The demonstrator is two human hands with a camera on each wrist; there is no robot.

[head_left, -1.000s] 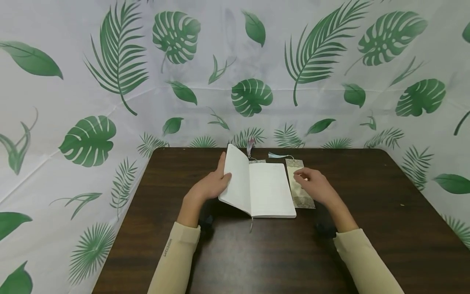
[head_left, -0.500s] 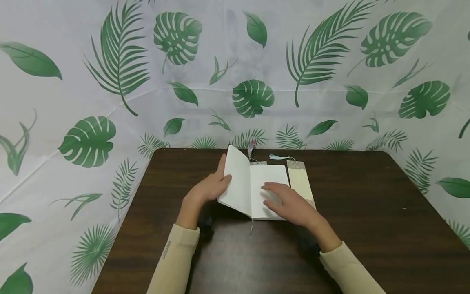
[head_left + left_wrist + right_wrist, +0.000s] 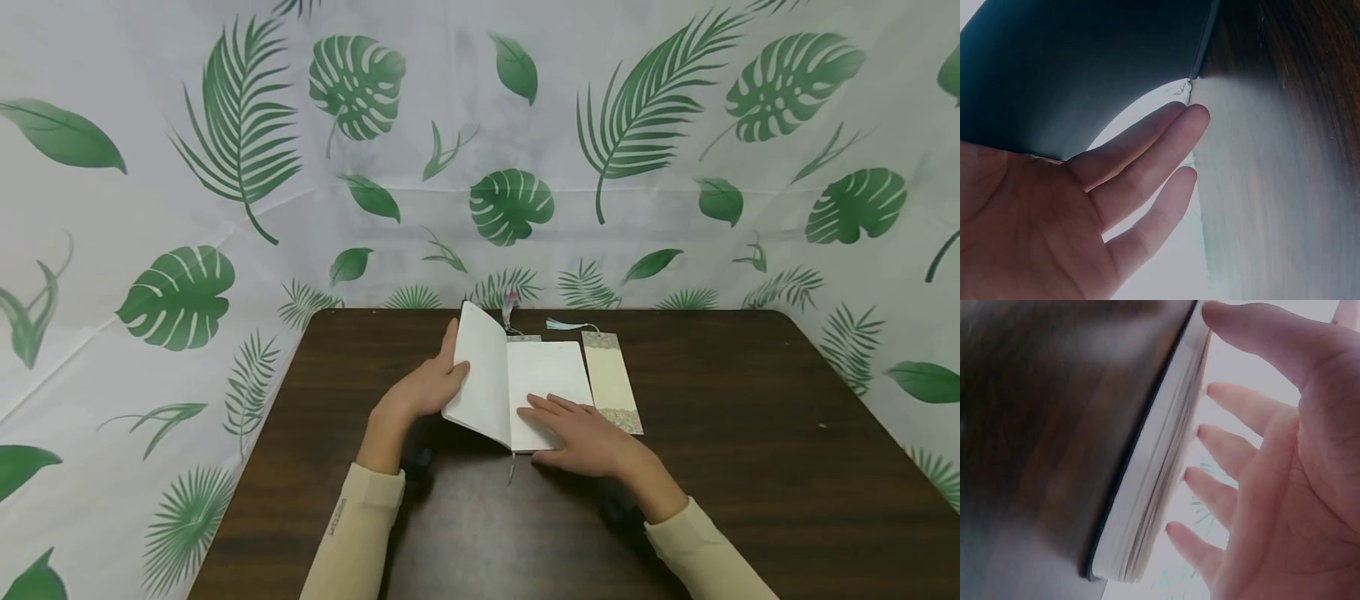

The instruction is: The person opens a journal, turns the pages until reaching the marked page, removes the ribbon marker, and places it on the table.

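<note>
An open notebook [image 3: 480,371] with blank white pages lies on the dark wooden table [image 3: 480,533], its left half tilted up. My left hand [image 3: 422,387] holds that raised half by its outer edge, thumb over the page and the other fingers behind. In the left wrist view, the dark cover [image 3: 1097,69] is above the extended fingers. My right hand [image 3: 588,435] rests on the lower part of the right page, fingers outstretched. In the right wrist view, its fingertips are right at the thick page edge [image 3: 1147,481]. A thin ribbon [image 3: 512,469] hangs from the spine.
A cream bookmark [image 3: 611,375] with patterned ends and a light blue tassel [image 3: 566,325] lies right of the notebook. Another bookmark [image 3: 525,338] with a pinkish tassel [image 3: 508,307] shows partly behind the notebook. A leaf-print cloth [image 3: 435,192] hangs beyond the table's far edge.
My right hand has moved left and down from above the cream bookmark onto the right page, and its curled fingers have straightened. The left hand stays on the raised half.
</note>
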